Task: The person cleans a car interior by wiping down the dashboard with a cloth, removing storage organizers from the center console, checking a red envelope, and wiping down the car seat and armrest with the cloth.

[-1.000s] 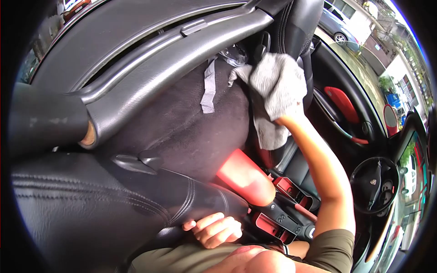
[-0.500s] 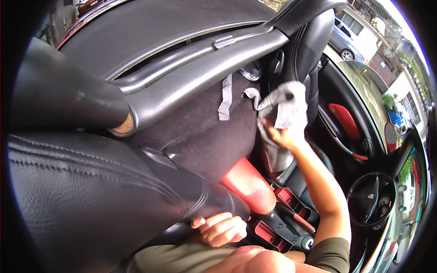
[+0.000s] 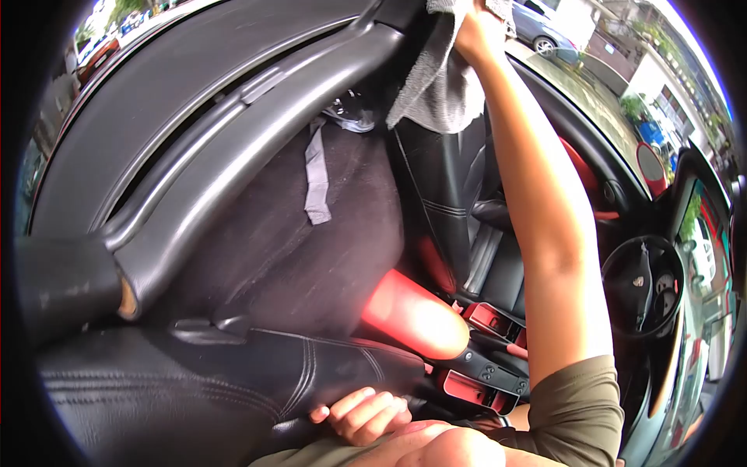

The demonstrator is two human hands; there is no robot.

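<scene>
My right hand is closed around a grey cloth at the top of the frame. The cloth hangs down against the upper part of the black leather driver's seat. Part of the cloth is cut off by the frame's upper edge. Low in the view, my left hand is held near my body with its fingers curled, and no object shows in it. It is close to the black stitched passenger seat back.
A red centre console lies between the seats, with open red compartments ahead of it. The steering wheel is at the right. Behind the seats are dark carpet, a grey strap and a black padded bar.
My right hand has moved up and away with the cloth, from beside the driver's seat back to its upper part. The camera view has shifted. My left hand stays curled near the passenger seat.
</scene>
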